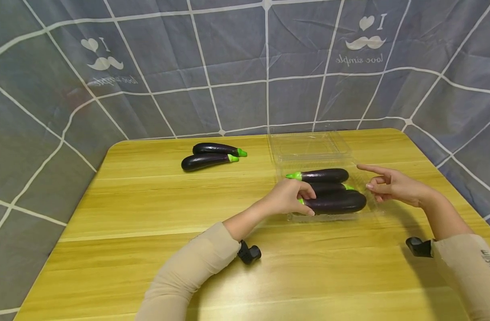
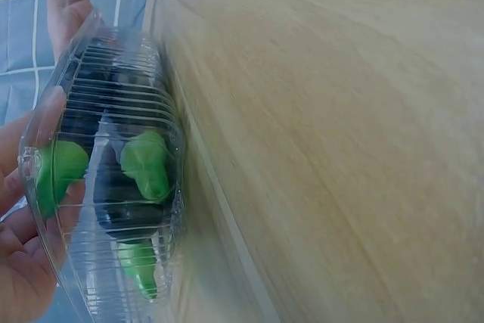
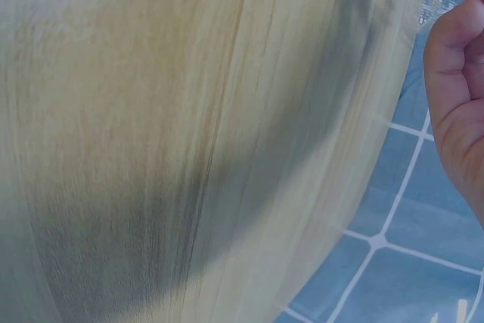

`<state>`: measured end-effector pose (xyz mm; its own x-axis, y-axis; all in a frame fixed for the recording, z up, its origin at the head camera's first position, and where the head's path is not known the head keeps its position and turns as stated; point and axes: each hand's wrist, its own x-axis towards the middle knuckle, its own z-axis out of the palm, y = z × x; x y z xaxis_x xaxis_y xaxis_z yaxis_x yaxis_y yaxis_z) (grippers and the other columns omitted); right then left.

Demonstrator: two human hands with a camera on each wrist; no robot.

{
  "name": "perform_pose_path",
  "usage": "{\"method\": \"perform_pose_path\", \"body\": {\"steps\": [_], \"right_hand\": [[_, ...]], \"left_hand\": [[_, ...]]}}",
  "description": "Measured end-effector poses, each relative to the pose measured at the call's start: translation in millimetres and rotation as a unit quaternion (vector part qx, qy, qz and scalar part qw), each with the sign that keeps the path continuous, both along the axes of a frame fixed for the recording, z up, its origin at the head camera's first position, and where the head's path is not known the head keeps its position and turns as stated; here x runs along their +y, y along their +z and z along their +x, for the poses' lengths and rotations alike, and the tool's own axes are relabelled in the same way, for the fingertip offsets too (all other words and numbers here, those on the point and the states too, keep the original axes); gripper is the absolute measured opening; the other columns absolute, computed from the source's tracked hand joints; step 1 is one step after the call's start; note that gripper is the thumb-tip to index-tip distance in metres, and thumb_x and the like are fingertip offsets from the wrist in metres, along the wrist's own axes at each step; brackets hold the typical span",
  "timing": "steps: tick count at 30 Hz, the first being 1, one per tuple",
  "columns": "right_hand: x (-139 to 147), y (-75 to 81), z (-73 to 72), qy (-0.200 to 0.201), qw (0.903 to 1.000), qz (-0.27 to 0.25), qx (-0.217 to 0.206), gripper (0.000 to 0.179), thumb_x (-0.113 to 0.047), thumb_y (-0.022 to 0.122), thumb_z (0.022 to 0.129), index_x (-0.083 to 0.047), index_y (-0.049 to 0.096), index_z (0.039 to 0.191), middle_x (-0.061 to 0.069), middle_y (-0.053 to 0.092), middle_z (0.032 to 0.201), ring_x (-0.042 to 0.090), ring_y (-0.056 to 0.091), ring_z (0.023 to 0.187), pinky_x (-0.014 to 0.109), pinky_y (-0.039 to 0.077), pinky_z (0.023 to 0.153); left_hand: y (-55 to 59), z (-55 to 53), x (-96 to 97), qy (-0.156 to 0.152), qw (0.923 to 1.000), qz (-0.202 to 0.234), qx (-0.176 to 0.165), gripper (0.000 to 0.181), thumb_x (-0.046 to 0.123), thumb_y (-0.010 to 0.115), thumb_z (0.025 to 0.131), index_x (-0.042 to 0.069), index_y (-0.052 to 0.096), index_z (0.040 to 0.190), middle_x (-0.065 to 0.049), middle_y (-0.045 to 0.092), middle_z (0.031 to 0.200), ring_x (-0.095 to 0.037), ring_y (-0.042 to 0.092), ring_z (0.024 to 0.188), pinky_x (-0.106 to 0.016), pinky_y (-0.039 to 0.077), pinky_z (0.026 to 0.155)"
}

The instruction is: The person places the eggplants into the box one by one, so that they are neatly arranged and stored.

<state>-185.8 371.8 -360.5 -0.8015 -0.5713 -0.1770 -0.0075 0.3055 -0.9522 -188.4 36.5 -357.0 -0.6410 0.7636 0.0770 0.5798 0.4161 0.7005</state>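
A clear plastic clamshell container (image 1: 283, 167) lies with its lid laid back and three dark eggplants in it. My left hand (image 1: 287, 196) grips the front eggplant (image 1: 339, 203) at its green stem end, thumb on the near side and fingers over the top. Behind that one are the middle eggplant (image 1: 325, 189) and the back eggplant (image 1: 327, 175). In the left wrist view the green stem (image 2: 64, 168) shows between the fingers. At the container's right side is my right hand (image 1: 403, 187), index finger extended toward its corner and the other fingers bent, holding no eggplant.
Two more eggplants, a rear one (image 1: 214, 148) and a nearer one (image 1: 205, 162), lie side by side at the table's back left. The transparent lid (image 1: 305, 145) reaches toward the back edge. A grey checked cloth (image 1: 237, 53) hangs behind the wooden table (image 1: 148, 209).
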Motion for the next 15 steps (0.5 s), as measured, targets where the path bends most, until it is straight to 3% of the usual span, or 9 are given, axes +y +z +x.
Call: {"method": "perform_pose_path", "body": {"steps": [8, 15], "right_hand": [[-0.9, -1.2, -0.3, -0.003, 0.9999, 0.014, 0.003, 0.064, -0.004, 0.047, 0.097, -0.006, 0.01, 0.15, 0.001, 0.054, 0.076, 0.011, 0.053, 0.063, 0.034, 0.049, 0.058], [-1.3, -0.8, 0.2, 0.003, 1.0, -0.006, 0.003, 0.062, -0.001, 0.045, 0.097, -0.016, 0.018, 0.15, 0.002, 0.054, 0.077, 0.012, 0.053, 0.062, 0.033, 0.048, 0.057]], "left_hand": [[1.4, -2.0, -2.4, -0.017, 0.9998, -0.008, -0.006, 0.034, 0.019, 0.079, 0.075, 0.008, 0.068, 0.106, 0.0, 0.068, 0.1, -0.008, 0.059, 0.091, -0.013, 0.044, 0.076], [2.0, -3.2, -3.4, -0.016, 0.9996, -0.009, -0.019, 0.033, 0.018, 0.077, 0.077, 0.007, 0.068, 0.107, 0.0, 0.068, 0.102, -0.007, 0.06, 0.09, -0.013, 0.044, 0.077]]}}
